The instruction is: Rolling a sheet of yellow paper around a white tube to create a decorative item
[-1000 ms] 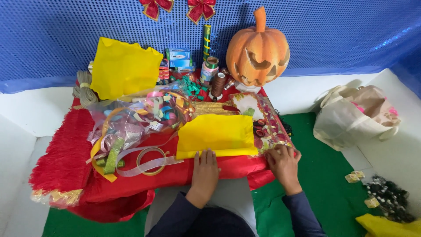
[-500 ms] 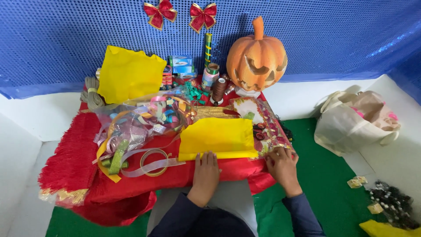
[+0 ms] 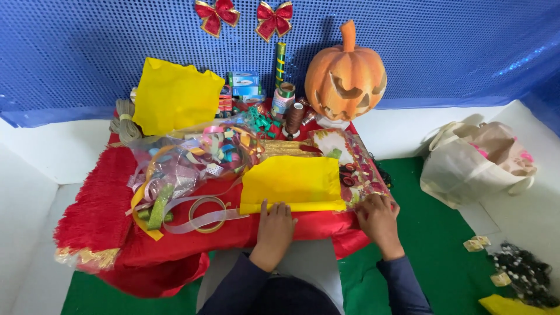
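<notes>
Yellow felt sheets number two: one flat sheet (image 3: 293, 182) under the left hand (image 3: 275, 224), fingers spread on its edge. Another yellow felt sheet (image 3: 175, 96) stands behind. The right hand (image 3: 378, 217) presses flat on the red cloth-covered worktop (image 3: 233, 230).

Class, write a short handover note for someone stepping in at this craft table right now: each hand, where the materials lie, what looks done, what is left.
Left hand: flat, fingertips on the near edge of the yellow sheet, holding nothing.
Right hand: resting on the clear packet of trimmings beside the sheet.
Ribbons lie loose to the left on the red cloth.
Done: sheet laid flat.
Left: nothing cut or attached yet.
</notes>
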